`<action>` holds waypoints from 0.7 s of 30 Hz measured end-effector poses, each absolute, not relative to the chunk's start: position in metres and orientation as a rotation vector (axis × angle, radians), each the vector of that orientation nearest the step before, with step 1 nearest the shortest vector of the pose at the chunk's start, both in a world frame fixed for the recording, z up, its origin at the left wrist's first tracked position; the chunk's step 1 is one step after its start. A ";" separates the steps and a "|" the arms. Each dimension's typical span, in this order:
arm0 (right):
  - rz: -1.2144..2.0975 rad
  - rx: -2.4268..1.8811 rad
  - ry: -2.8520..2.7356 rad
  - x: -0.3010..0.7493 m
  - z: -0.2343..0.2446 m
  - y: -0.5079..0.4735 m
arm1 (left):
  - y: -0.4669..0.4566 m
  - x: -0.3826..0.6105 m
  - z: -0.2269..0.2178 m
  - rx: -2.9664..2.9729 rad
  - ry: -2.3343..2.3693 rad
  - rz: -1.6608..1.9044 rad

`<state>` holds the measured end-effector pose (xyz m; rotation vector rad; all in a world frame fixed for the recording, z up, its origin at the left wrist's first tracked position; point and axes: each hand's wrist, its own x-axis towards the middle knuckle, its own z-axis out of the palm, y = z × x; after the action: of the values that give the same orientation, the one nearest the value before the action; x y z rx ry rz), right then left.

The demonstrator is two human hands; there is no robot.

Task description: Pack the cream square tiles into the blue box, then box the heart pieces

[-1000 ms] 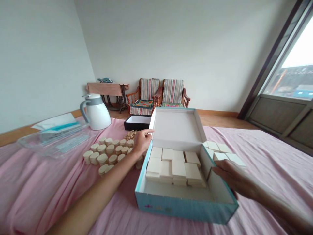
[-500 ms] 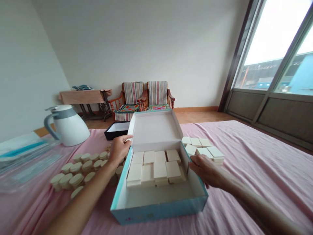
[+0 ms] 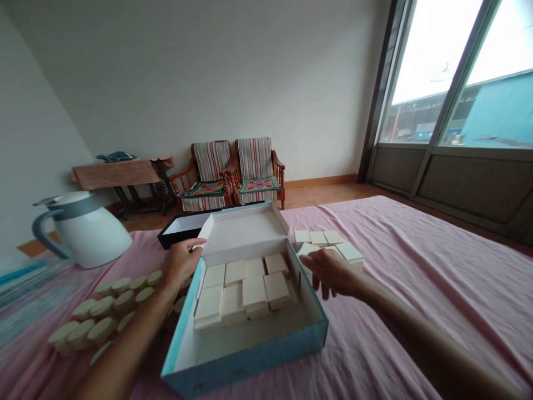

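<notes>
A light-blue cardboard box [image 3: 245, 364] with a white inside stands open in front of me. Rows of stacked cream square tiles [image 3: 255, 290] fill its far part. My left hand [image 3: 182, 264] pinches the left edge of the box lid [image 3: 245, 226], which leans back. Beyond the right wall of the box, my right hand [image 3: 331, 270] hovers palm down with fingers loosely apart, holding nothing visible. It partly covers more stacks of square tiles [image 3: 350, 251] on the cloth. Stacked round cream discs [image 3: 101, 306] lie left of the box, some hidden behind my left forearm.
A pink cloth [image 3: 400, 278] covers the surface. At the left stand a white and grey jug [image 3: 94, 230] and blurred clear plastic packaging [image 3: 35, 297]. A black box with white lining [image 3: 166, 239] sits behind the blue lid. Two wooden chairs [image 3: 256, 166] stand by the wall.
My right hand has left the box's right wall and is now beside it, near the outer tile stacks. The lid leans further back, my left hand still on it. The view has turned right.
</notes>
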<state>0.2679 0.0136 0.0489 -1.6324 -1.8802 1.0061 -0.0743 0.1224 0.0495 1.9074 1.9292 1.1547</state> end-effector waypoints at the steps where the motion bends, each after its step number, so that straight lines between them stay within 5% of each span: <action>1: 0.969 -1.620 -1.825 0.275 0.048 0.018 | 0.124 -0.074 0.050 1.921 1.916 1.141; 6: 0.612 -1.679 -1.719 0.306 0.035 0.043 | 0.113 -0.072 0.054 1.981 1.868 1.213; 12: -0.086 -1.817 -2.048 0.302 0.024 0.050 | 0.065 -0.068 0.053 2.026 1.674 1.846; 21: -0.191 -2.075 -2.142 0.277 0.032 0.061 | 0.034 -0.075 0.036 1.933 1.555 2.109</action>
<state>0.2770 0.0607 0.0316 -2.0750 -2.1415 -0.1914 -0.0746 0.0345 0.0355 1.9332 1.5554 2.1088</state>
